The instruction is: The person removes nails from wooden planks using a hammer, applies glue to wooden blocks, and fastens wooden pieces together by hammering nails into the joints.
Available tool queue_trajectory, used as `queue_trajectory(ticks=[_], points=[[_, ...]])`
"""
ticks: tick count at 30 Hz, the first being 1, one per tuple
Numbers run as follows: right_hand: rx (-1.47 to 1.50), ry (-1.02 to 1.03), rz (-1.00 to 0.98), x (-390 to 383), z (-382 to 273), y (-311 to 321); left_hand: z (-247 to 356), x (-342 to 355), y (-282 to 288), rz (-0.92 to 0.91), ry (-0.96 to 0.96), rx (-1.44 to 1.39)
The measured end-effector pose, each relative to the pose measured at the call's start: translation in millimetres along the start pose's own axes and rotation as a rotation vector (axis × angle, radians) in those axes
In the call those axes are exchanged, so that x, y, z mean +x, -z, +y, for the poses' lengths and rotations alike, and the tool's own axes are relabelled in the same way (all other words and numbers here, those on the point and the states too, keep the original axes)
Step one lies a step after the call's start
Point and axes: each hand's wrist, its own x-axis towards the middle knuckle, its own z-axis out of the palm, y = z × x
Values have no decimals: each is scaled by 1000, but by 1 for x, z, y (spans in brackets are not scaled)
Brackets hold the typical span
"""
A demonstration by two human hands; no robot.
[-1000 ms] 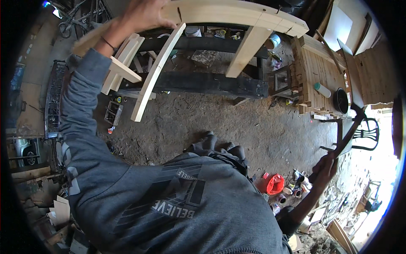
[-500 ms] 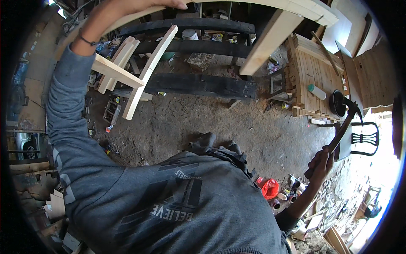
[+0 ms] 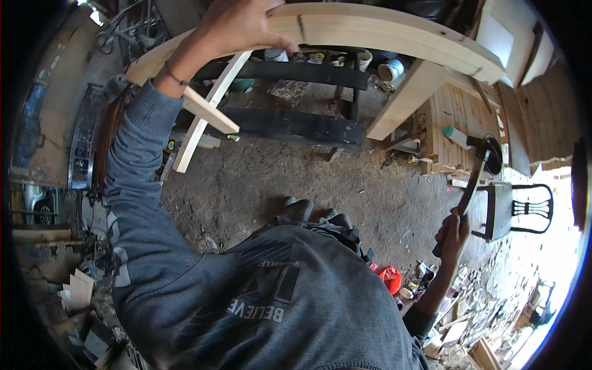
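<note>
A long pale wooden beam (image 3: 394, 29) spans the top of the view, with a dark pencil mark across it. My left hand (image 3: 246, 26) grips the beam, thumb on the near face, other fingers partly out of sight over its upper edge. From its right part a pale wooden leg (image 3: 408, 98) juts toward me; a shorter piece (image 3: 211, 113) sticks out below my left wrist. Off to the right, my right hand (image 3: 453, 232) is closed round the handle of a hammer (image 3: 473, 185). Its head is raised, apart from the beam, in front of a dark round bowl (image 3: 493, 161).
Black beams (image 3: 296, 125) lie beyond the pale one, with a pale batten (image 3: 197, 139) across them. At right stand stacked planks (image 3: 456, 114), a bottle with a green cap (image 3: 455, 137) and a black chair (image 3: 501, 213). A red bag (image 3: 390, 279) lies among litter on the dirt floor (image 3: 259, 176).
The beam with its leg has come lower in the view, and my left hand on it appears further right. The hammer has shifted left, its head lower; the viewpoint has moved somewhat too.
</note>
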Motion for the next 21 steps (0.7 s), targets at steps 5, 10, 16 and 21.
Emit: queue_trajectory(ticks=[5,10,16,21], points=[[-1,-81,-16,-2,9,1,3,-7,-34,46,54,43],[-53,-86,-47,-7,11,1,3,-10,-45,34,52,21],[-128,-68,-150,1,21,-2,2,-20,-55,-9,61,27],[-101,-89,-173,5,16,-8,-11,-25,-71,40,32,59]])
